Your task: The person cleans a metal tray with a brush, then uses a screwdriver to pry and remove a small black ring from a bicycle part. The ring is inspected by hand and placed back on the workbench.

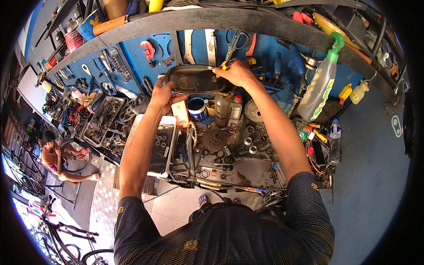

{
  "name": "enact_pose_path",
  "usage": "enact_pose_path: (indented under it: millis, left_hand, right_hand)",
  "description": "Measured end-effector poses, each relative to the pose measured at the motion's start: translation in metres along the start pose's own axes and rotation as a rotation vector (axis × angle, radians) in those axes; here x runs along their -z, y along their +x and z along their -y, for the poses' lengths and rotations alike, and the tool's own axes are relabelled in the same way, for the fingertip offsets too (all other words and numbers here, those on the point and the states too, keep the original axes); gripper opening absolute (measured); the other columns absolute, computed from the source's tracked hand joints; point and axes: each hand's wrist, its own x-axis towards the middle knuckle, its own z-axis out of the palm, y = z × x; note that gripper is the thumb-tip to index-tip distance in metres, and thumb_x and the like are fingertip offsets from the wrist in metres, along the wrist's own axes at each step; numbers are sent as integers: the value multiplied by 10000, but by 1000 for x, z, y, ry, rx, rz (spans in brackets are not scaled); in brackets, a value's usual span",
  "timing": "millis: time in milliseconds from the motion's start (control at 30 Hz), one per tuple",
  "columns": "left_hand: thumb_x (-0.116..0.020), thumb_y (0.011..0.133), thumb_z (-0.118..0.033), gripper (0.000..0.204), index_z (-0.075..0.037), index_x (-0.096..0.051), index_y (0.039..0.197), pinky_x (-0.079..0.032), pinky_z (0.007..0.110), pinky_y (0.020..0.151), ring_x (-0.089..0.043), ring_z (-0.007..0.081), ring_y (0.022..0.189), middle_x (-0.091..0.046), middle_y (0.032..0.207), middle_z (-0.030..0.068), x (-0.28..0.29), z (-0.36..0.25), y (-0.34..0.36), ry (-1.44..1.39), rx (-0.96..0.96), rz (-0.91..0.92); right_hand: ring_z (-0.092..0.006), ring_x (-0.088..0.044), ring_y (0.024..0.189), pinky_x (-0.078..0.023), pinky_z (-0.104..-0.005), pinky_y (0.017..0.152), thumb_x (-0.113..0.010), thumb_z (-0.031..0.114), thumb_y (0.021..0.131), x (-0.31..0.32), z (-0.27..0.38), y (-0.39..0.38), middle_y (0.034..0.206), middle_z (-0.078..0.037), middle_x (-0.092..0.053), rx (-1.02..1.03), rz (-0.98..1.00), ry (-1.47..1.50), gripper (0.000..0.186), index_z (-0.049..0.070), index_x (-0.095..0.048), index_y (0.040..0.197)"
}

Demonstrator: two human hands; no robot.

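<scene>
A dark oval tray (187, 81) with a shallow pool of brownish liquid in it is held up over the far side of the workbench. Its left end rests in my left hand (162, 95), fingers closed on the rim. Over the tray's right end, my right hand (237, 73) grips a slim black-and-yellow handled tool (227, 65); its lower end dips toward the tray and is partly hidden. Below the tray stand a murky plastic bottle (222, 112), a blue-and-white tub (197, 109) and an orange-and-white box (180, 113).
The greasy bench carries a cassette sprocket (214, 140), a crank arm with chainring (191, 143), loose rings and a white-rimmed tray (165, 170). Tools hang on the blue pegboard (198, 44). A spray bottle (316, 95) hangs at right. Another person (52, 154) sits by a wheel at far left.
</scene>
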Motion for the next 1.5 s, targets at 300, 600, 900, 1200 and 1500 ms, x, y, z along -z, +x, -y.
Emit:
enact_pose_path:
  millis: [300, 600, 900, 1200, 1500]
  left_hand:
    - [-465, 1016, -2, 529, -18, -206, 1477, -714, 443, 719, -772, 411, 830, -683, 1095, 328, -4, -5, -3, 9, -41, 18]
    - [-468, 1021, -8, 584, -19, -170, 1523, -709, 441, 712, -772, 413, 838, -679, 1114, 334, -6, -8, -6, 30, -71, 27]
    - [-430, 1026, 20, 640, -69, -139, 1589, -699, 495, 794, -766, 441, 896, -642, 1242, 331, -11, -9, -9, 64, -77, 47]
    - [-439, 1035, 22, 627, -79, -158, 1588, -698, 442, 668, -765, 376, 772, -676, 1065, 287, -17, -14, -9, 69, -126, 58]
    - [-483, 1013, 12, 657, -79, -213, 1605, -698, 457, 706, -770, 385, 793, -679, 1122, 261, -21, -18, -9, 93, -142, 68]
  right_hand:
    - [-346, -761, 864, -565, -454, 767, -767, 510, 880, 0, 0, -1, 871, -216, -761, -2, -11, 10, 503, 10, -767, 931]
    - [-244, -767, 786, -582, -387, 745, -693, 453, 955, -4, -8, 0, 830, -109, -788, 23, -44, 38, 413, 51, -789, 954]
    - [-408, -752, 974, -599, -480, 868, -741, 511, 894, -42, -5, 35, 958, -245, -768, -36, -233, 81, 534, -18, -773, 965]
    - [-94, -695, 743, -549, -274, 614, -719, 359, 1007, -59, 41, 35, 864, -31, -765, 255, -66, 541, 304, 69, -745, 1091]
    - [-100, -693, 806, -543, -256, 627, -704, 260, 1029, -33, 37, 13, 956, -43, -766, 360, 259, 673, 272, 37, -734, 1180]
